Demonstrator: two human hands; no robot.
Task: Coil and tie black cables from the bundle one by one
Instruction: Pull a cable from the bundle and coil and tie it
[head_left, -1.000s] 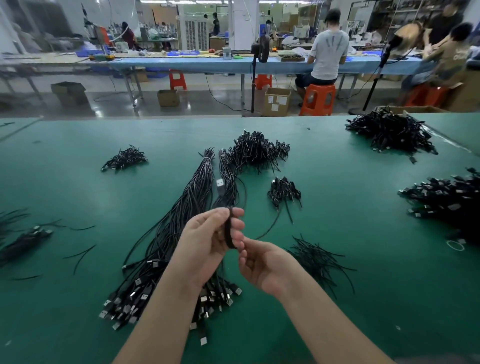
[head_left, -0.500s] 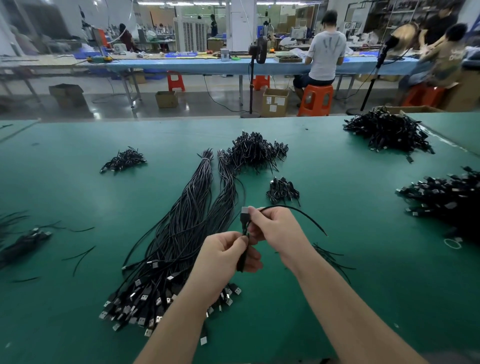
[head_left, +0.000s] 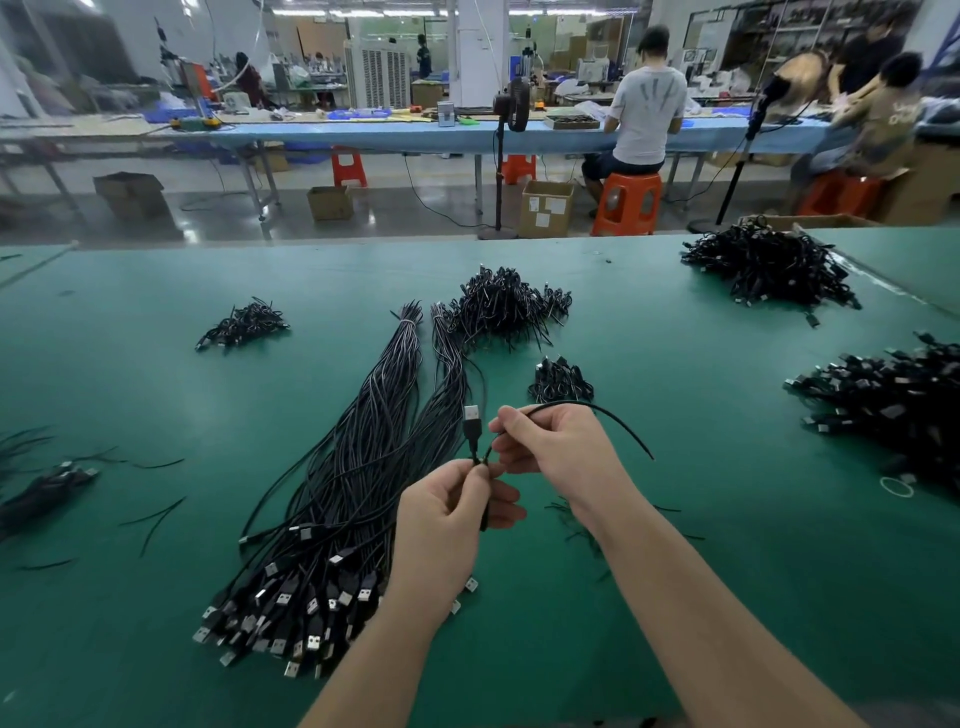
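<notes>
Pinching the coiled USB cable (head_left: 480, 467) in our left hand (head_left: 451, 512), our right hand (head_left: 558, 447) gripping the twist tie (head_left: 597, 415), we risk the coil springing loose.

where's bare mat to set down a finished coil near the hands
Bare green mat lies right of the right hand, before the right-edge cable heap. Another patch sits between the long cable bundle and the small far-left pile. Directly ahead is crowded.
</notes>
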